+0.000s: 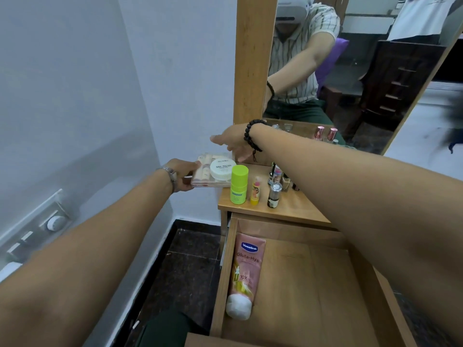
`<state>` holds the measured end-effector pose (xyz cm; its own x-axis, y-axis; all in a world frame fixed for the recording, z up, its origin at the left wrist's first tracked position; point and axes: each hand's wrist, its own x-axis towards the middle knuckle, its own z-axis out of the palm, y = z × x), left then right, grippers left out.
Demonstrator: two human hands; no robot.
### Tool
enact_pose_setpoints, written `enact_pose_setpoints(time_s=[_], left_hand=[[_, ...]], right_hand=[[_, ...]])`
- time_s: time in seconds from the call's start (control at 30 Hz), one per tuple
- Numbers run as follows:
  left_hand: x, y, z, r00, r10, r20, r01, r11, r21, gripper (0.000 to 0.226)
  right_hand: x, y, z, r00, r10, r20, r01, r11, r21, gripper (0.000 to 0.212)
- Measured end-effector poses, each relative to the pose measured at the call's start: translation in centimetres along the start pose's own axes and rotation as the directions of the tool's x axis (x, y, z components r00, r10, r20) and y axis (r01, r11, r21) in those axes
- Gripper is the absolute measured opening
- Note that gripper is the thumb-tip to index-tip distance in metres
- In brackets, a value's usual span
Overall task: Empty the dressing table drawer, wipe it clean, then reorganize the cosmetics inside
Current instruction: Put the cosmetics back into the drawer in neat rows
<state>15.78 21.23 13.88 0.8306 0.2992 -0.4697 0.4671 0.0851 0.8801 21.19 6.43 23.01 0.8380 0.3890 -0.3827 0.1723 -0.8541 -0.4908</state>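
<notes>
Left hand (pixel 181 177) gripping clear flat cosmetics case (pixel 208 172) at centre frame, right hand (pixel 231 144) spread above it; wooden drawer (pixel 308 279) lower right wiped or not, cannot tell, holding only pink lotion tube (pixel 244 274); restocking judged barely begun.

small bottles (pixel 281 175) partly hidden behind right forearm, drawer (pixel 295 284) front cut off at bottom edge
</notes>
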Motion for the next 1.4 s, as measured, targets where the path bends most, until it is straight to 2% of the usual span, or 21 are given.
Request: enact_pose_setpoints(time_s=[0.1,0.17,0.27,0.4,0.6,0.73,0.97,1.13,1.3,1.4], left_hand=[[-1.0,1.0,-2.1,0.999,0.016,-0.033,-0.019,0.997,-0.068,0.012],[-2.0,1.8,-3.8,0.998,0.034,-0.061,-0.041,0.994,-0.102,0.009],[-3.6,2.8,-6.4,0.995,0.064,-0.079,-0.073,0.991,-0.115,0.006],[-6.8,3.3,-8.7,0.992,0.105,-0.077,-0.113,0.987,-0.117,0.002],[-12.5,-1.1,-8.1,0.994,0.109,0.020,-0.109,0.994,0.013,0.016],[-16.8,-6.5,-4.0,0.992,0.075,0.104,-0.080,0.996,0.048,0.010],[-19.8,-12.3,6.9,0.958,-0.019,0.285,-0.038,0.980,0.196,0.015],[-17.7,-15.3,14.4,0.968,-0.053,0.246,-0.037,0.936,0.349,0.018],[-14.8,-16.8,19.3,0.978,-0.026,0.205,-0.038,0.954,0.299,0.005],[-13.7,-17.2,20.8,0.982,-0.039,0.186,-0.011,0.965,0.260,0.005]], right_hand=[[-0.9,-2.3,-0.1,0.993,-0.111,-0.042,0.097,0.964,-0.249,0.061],[-1.9,-3.8,0.1,0.981,-0.190,-0.023,0.169,0.917,-0.362,0.068],[-3.9,-5.6,1.3,0.950,-0.313,0.004,0.284,0.857,-0.429,0.071],[-6.3,-6.5,3.7,0.871,-0.487,-0.065,0.397,0.776,-0.490,0.071],[-13.6,-2.3,8.1,0.775,-0.609,-0.168,0.503,0.756,-0.419,0.062],[-19.0,3.9,12.2,0.797,-0.567,-0.206,0.468,0.796,-0.383,0.061],[-24.0,15.5,15.7,0.889,-0.349,-0.296,0.273,0.924,-0.268,0.068],[-23.8,21.1,15.6,0.914,-0.134,-0.382,0.076,0.984,-0.161,0.059],[-22.7,24.2,15.7,0.932,0.011,-0.363,-0.054,0.993,-0.109,0.060],[-22.4,25.6,16.3,0.938,0.071,-0.340,-0.103,0.992,-0.076,0.058]])
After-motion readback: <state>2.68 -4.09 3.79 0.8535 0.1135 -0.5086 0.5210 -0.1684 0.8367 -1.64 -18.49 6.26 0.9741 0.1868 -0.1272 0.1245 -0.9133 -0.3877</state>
